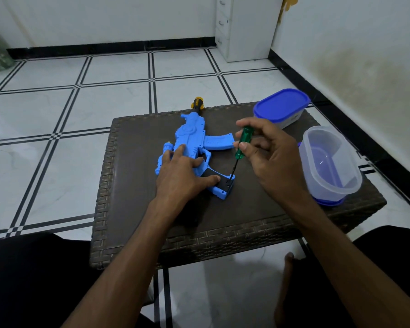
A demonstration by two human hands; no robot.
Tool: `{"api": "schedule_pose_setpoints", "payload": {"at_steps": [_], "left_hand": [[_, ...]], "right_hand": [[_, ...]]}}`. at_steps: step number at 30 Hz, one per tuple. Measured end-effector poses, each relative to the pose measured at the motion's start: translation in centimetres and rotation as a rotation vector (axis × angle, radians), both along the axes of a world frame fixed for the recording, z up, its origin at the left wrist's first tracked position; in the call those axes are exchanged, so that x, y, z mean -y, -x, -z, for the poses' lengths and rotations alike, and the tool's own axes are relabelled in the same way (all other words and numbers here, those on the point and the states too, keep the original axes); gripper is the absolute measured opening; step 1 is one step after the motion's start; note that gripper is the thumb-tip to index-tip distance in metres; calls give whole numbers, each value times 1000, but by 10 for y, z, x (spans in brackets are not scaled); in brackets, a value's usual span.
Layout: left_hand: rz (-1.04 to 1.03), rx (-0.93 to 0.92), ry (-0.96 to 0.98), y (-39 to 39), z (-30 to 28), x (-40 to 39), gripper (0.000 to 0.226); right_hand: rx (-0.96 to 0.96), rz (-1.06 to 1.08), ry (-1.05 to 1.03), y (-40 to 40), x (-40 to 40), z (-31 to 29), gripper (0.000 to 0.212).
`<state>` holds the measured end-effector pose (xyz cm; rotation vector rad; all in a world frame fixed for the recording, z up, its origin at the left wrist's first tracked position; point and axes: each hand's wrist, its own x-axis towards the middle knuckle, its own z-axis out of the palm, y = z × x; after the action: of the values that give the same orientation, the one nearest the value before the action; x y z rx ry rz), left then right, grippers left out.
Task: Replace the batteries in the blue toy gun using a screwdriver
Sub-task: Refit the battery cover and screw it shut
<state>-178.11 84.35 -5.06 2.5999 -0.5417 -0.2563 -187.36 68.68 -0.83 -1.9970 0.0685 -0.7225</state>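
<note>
The blue toy gun (192, 136) lies flat on a dark woven table (234, 216), its yellow and black muzzle pointing away from me. My left hand (182, 176) presses down on the gun's body, thumb on the black grip panel (214, 179). My right hand (268, 150) holds a green-handled screwdriver (243, 143) nearly upright. Its thin dark shaft runs down to the black panel near the butt of the grip, where the tip meets it.
An open clear plastic container (329, 162) sits on its blue lid at the table's right edge. A closed container with a blue lid (281, 106) stands at the far right corner. White tiled floor surrounds the table; my knees flank its near side.
</note>
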Motion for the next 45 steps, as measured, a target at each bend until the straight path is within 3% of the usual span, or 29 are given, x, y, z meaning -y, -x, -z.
{"api": "schedule_pose_setpoints", "payload": {"at_steps": [10, 36, 41, 45], "left_hand": [[4, 6, -5, 0, 1, 0, 75], [5, 8, -7, 0, 1, 0, 74], [7, 14, -2, 2, 0, -1, 73], [9, 14, -2, 3, -1, 0, 73]], "right_hand": [[0, -36, 97, 0, -1, 1, 44], [25, -48, 111, -2, 2, 4, 35], [6, -84, 222, -1, 0, 0, 42], [12, -102, 360, -3, 0, -3, 33]]}}
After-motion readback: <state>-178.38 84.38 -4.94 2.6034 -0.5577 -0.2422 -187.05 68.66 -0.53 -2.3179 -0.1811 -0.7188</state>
